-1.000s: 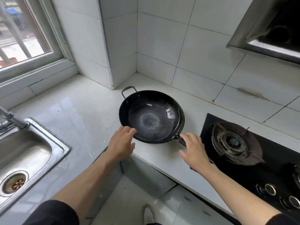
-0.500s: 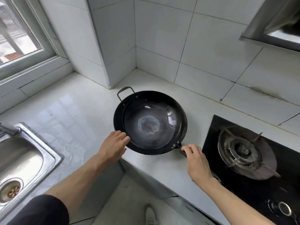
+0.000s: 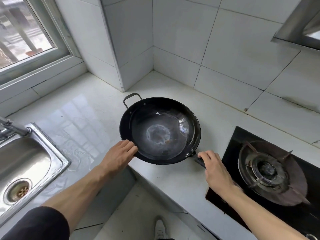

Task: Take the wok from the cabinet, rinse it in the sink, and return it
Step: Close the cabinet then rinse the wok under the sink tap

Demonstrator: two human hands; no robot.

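- The wok sits flat on the white counter, in the corner where the two tiled walls meet, with its dark bowl facing up.
- The left hand lies against the near-left rim of the wok. Its fingers are fairly straight and rest along the rim's outer edge; I cannot tell whether the thumb hooks under it.
- The right hand is on the long handle, which juts from the wok's near-right side. Its fingers curl over the handle and grip it, hiding most of it under the palm.
- Beyond the left fingertips, on the far side of the wok, a small loop handle stands off the rim toward the wall.
- Just right of the right hand's knuckles lies the black gas hob, its burner well within reach of that hand.
- Well to the left of the left hand, past a wet, shiny stretch of counter, is the steel sink, with its drain in the basin and part of a tap at its back edge.
- Above and left of the left fingers there is a window.
- Between the two forearms, down below, the floor and the toe of a shoe are visible.
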